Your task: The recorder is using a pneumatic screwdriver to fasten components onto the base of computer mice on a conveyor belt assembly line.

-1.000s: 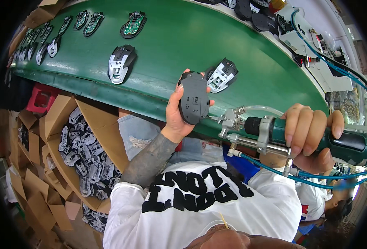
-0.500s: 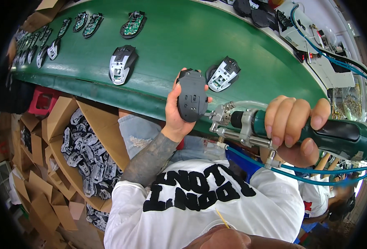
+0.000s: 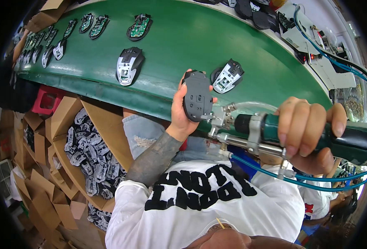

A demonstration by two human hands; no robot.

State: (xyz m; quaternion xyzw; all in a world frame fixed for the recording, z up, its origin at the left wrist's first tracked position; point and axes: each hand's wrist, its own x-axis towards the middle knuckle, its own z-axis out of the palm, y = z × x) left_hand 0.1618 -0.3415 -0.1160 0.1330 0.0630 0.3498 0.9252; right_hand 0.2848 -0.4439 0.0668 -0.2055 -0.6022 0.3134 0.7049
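My left hand (image 3: pixel 178 114) is closed round a dark grey computer mouse (image 3: pixel 198 96), its flat underside with small screw holes turned up. My right hand (image 3: pixel 307 135) wraps the green and black body of an electric screwdriver (image 3: pixel 351 143). A metal screw-feeding head (image 3: pixel 221 119) is clamped to its front, and the tip reaches the mouse's lower right edge. Whether the tip sits in a hole is too small to tell. Just beyond my left hand lies a half-assembled mouse (image 3: pixel 228 76) with a silver and black shell.
On the green belt (image 3: pixel 179 41) lie another silver-shelled mouse (image 3: pixel 129 66), a mouse base with a green circuit board (image 3: pixel 140 27), and several more toward the far left. A cardboard box (image 3: pixel 109 137) of grey shells stands at left. Blue hoses (image 3: pixel 266 169) hang below the screwdriver.
The whole view has shifted slightly, so the belt and its parts appear further right. My right hand and the screwdriver body sit a little further right and lower. Both grips stay the same.
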